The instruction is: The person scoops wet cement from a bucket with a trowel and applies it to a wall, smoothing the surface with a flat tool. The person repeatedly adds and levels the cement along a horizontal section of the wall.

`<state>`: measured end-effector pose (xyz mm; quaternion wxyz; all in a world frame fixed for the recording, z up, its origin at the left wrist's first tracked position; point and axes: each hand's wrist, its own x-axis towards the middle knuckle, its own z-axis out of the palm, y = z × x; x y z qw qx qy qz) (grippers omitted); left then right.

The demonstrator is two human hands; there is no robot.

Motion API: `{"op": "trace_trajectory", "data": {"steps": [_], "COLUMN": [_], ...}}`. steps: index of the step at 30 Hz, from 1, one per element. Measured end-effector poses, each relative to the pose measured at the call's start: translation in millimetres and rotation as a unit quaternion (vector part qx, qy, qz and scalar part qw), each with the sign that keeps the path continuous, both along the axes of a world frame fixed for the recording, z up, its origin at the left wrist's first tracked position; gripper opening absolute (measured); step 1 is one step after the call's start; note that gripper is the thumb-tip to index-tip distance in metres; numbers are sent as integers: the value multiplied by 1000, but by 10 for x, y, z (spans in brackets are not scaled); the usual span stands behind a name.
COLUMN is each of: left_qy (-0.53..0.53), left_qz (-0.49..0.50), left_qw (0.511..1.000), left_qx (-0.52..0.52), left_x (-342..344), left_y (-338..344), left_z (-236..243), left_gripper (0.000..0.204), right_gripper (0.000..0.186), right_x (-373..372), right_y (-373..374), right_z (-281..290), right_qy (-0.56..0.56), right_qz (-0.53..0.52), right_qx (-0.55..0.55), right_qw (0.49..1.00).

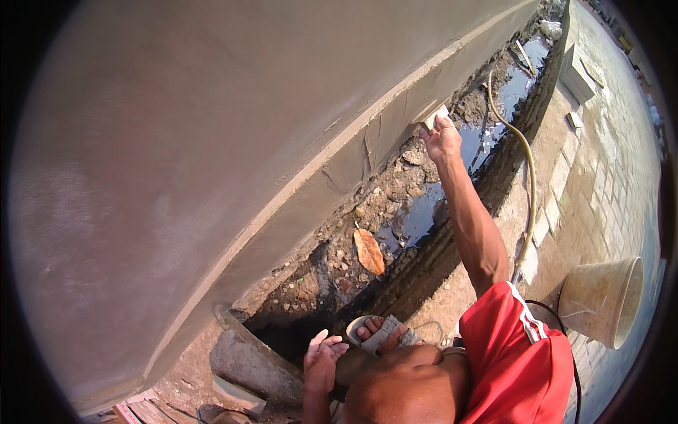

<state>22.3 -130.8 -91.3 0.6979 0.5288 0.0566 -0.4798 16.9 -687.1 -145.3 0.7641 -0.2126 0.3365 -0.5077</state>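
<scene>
My right hand (443,143) reaches out along the foot of a grey plastered wall (176,141). Its fingers are closed on a pale flat piece (439,114), mostly covered by the hand, so its exact kind is unclear. That piece lies against the smooth grey band (353,157) under the wall's narrow ledge (296,182). Ridges of wet-looking plaster mark the band nearer to me. Low in the picture, beside my bent knee, my left hand (321,360) is raised with fingers apart and nothing in it.
A ditch with dark water (417,215), rubble and an orange-brown leaf (369,251) runs beside the wall. My sandaled foot (381,333) is at its near end. Along the paved right side are a hose (531,166), a dirty bucket (600,300) and a grey block (578,76).
</scene>
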Motion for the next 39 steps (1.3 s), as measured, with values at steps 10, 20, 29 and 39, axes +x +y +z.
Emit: {"op": "trace_trajectory", "data": {"steps": [10,20,29,39], "left_qy": [21,6,31,14], "left_qz": [-24,-16,-15,-13], "left_qw": [999,1000,999,1000], "left_qx": [-15,15,-27,5], "left_x": [-54,18,11,31], "left_y": [-73,-63,-164,-145], "left_z": [-53,-71,-67,-61], "left_gripper": [45,43,42,46], "right_gripper": [23,25,31,22], "right_x": [17,-480,-341,-91], "right_y": [125,-243,-418,-489], "right_z": [1161,873,657,1360], "right_qy": [6,-50,-88,70], "right_qz": [21,21,21,-31], "right_qx": [-143,-130,-128,-87], "right_qw": [990,990,988,993]}}
